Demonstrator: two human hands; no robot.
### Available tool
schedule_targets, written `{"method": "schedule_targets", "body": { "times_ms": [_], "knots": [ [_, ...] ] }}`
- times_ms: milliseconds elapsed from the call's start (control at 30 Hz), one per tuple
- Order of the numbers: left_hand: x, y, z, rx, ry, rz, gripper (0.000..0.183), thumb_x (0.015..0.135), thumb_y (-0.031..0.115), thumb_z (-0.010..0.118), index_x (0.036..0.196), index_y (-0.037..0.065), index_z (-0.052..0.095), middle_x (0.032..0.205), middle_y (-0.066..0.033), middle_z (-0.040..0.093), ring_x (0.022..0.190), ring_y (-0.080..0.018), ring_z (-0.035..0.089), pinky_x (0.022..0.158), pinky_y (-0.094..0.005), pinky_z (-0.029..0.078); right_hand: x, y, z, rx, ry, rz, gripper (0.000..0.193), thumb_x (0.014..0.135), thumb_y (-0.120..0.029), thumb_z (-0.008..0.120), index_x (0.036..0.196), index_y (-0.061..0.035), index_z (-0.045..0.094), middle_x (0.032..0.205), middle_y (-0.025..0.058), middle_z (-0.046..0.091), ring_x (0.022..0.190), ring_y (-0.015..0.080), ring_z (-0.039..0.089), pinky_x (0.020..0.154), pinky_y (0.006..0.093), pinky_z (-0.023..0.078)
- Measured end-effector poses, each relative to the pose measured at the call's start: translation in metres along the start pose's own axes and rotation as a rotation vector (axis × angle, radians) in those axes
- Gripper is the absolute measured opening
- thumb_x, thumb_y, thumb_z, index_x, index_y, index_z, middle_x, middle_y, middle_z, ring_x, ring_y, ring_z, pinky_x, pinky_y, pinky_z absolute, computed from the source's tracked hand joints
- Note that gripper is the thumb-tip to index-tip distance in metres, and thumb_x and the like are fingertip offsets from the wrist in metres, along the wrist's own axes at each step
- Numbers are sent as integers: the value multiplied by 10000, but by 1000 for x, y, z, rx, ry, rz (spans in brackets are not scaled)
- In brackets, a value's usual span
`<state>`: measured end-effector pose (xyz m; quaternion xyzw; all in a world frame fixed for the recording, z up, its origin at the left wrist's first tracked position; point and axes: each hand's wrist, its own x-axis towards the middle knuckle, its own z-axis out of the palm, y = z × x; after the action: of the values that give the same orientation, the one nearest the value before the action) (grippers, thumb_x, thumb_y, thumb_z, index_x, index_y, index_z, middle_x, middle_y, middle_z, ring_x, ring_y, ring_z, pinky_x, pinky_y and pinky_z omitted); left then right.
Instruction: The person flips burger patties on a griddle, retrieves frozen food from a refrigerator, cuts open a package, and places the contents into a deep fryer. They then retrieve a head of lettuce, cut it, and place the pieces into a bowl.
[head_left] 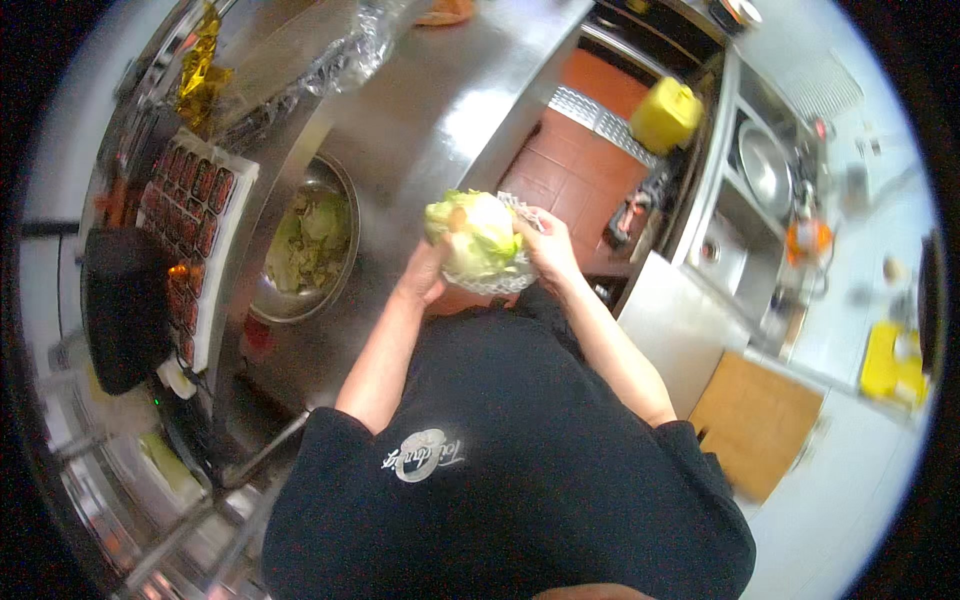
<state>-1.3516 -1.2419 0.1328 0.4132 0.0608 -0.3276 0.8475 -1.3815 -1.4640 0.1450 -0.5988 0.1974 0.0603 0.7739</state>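
A pale green head of lettuce [478, 232] is held up in front of my dark shirt, between both hands. White mesh netting [490, 285] wraps its underside, and more of it shows by the right fingertips. My left hand [428, 272] is closed against the lettuce's left side, with the thumb on the leaves. On the other side, my right hand [548, 248] grips the lettuce and netting together at the edge. The fingers underneath are hidden. To the left, a round metal bowl [350, 215] on the steel counter contains loose lettuce leaves [305, 245].
The steel counter [405, 140] runs along the left, with crumpled foil or plastic [350, 50] at its far end. A sheet of dark round-cornered items [195, 210] stands beyond the bowl. On the right are a yellow jug [667, 115], a sink [718, 250] and a brown board [757, 425].
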Motion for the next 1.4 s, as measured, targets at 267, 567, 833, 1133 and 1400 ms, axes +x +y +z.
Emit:
{"method": "schedule_targets", "body": {
  "times_ms": [267, 567, 833, 1133, 1400],
  "knots": [
    [53, 4, 21, -833, 202, 386, 750, 963, 700, 478, 1522, 200, 480, 1561, -69, 490, 1440, -300, 453, 1191, -525, 386, 140, -90, -9, -253, -427, 81, 245, 961, -126, 694, 1179, -14, 690, 1020, 54, 738, 906, 118, 670, 845, 271, 537],
    [70, -4, -11, -661, 300, 480, 833, 914, 593, 678, 1541, 115, 411, 1524, -151, 497, 1390, -418, 483, 1119, -639, 424, 289, -78, -12, 156, -257, 227, 346, 988, -139, 660, 1297, 13, 623, 1189, 91, 695, 1048, 164, 650, 863, 336, 534],
    [99, 13, -28, -213, 565, 449, 772, 859, 149, 818, 1499, 50, 399, 1401, -120, 571, 1326, -289, 542, 1133, -460, 440, 339, -93, 12, -554, -135, -227, 699, 909, -309, 778, 1460, 5, 485, 1404, 210, 550, 1213, 333, 575, 1035, 431, 465],
    [123, 58, 22, 51, 781, 297, 884, 774, 223, 881, 1467, 8, 376, 1350, -153, 584, 1273, -290, 561, 1114, -441, 427, 281, -140, 65, -1172, -1132, -839, 502, 879, -276, 774, 1315, -72, 634, 1325, 188, 620, 1204, 387, 600, 1043, 466, 481],
    [142, 34, 28, -1, 1215, 470, 938, 829, 366, 837, 1549, 48, 328, 1425, -166, 533, 1338, -293, 505, 1067, -440, 456, 222, -284, 80, -683, -1734, -938, 141, 919, -199, 710, 1006, -90, 735, 867, 100, 696, 794, 345, 695, 706, 450, 576]
  ]
}}
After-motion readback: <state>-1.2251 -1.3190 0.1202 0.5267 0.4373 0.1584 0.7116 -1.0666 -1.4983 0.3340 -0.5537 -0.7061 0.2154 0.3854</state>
